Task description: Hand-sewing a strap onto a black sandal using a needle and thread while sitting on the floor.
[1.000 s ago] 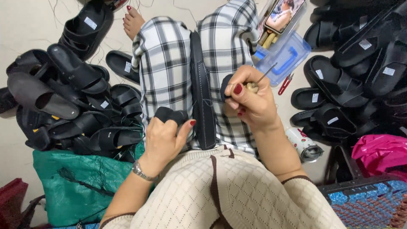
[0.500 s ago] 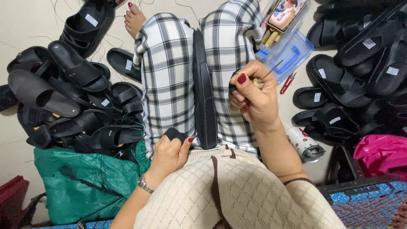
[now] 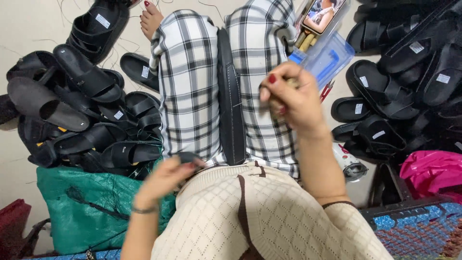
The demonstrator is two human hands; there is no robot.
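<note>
Left hand [image 3: 166, 179], lower centre-left, pinching near end of black sandal strip [image 3: 230, 96]. Strip lying on plaid lap [image 3: 187, 86], long axis running up frame. Right hand [image 3: 291, 96], right of strip, closed on small tool, nearer its middle.

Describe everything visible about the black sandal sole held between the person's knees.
The black sandal sole stands on edge, clamped between the two checked trouser legs, running lengthwise away from the camera. It looks like thick leather or rubber, matte, with a line of pale stitching along its side. Its near end reaches the cream knitted sweater. The left hand holds a dark piece beside its near end; the right hand hovers just right of it, pinching something small.
</note>
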